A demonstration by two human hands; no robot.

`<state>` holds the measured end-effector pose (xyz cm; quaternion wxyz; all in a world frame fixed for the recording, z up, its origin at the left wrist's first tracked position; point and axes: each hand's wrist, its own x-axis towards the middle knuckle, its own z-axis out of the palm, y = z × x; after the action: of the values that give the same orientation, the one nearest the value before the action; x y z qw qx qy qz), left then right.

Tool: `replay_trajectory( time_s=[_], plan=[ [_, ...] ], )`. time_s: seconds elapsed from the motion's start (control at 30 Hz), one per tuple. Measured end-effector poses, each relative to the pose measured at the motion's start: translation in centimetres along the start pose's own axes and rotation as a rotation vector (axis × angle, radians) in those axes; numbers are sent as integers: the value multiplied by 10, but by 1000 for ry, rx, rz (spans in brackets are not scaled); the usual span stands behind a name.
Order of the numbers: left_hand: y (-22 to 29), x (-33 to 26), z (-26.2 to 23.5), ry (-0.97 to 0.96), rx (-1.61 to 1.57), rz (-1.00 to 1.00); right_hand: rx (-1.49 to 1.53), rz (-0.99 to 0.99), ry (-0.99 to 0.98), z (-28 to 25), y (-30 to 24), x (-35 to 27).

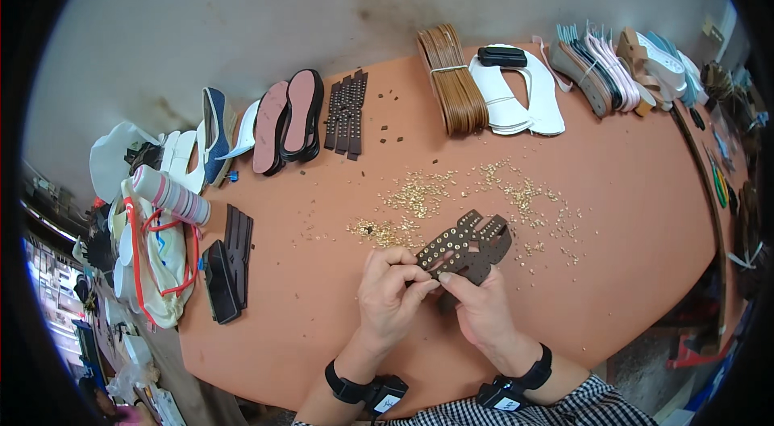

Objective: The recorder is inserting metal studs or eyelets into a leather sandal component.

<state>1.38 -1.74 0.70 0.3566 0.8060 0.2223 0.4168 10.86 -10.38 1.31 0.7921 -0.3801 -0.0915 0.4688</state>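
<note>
Above the table, near its front middle, I hold a dark brown sandal upper (453, 253), cut into woven-looking straps and dotted with gold studs. My right hand (485, 313) is closed on its near edge, thumb on top and fingers underneath. My left hand (392, 297) is closed too, its thumb and fingertips pinched at the left near edge of the upper. Whether a small stud sits between those fingertips is hidden. Just beyond my hands, loose gold studs (419, 194) lie scattered in piles on the orange-brown table (322, 345).
A studded strap set (347, 116) and pink-lined soles (302, 116) lie at the back. Beside them are a bundle of brown strips (453, 83) and white cutouts (544, 95). A black tray (222, 281) and a striped roll (171, 194) are at left, sandals (605, 71) at back right.
</note>
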Motion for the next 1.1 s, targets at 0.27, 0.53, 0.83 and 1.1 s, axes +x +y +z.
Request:
replay_trajectory(
  time_s=[0.27,0.53,0.83,1.1],
  plan=[
    [1,2,-6,-116,-48,-82,-161,9,-102,-14,2,7],
    [-2,2,-10,-195,-278,-310,-282,-34,-158,-16,0,9],
    [-3,0,-1,-93,7,-7,-75,19,-56,-8,0,8],
    [5,-1,-2,-48,-153,-83,78,130,-5,-5,-5,4]
  ],
)
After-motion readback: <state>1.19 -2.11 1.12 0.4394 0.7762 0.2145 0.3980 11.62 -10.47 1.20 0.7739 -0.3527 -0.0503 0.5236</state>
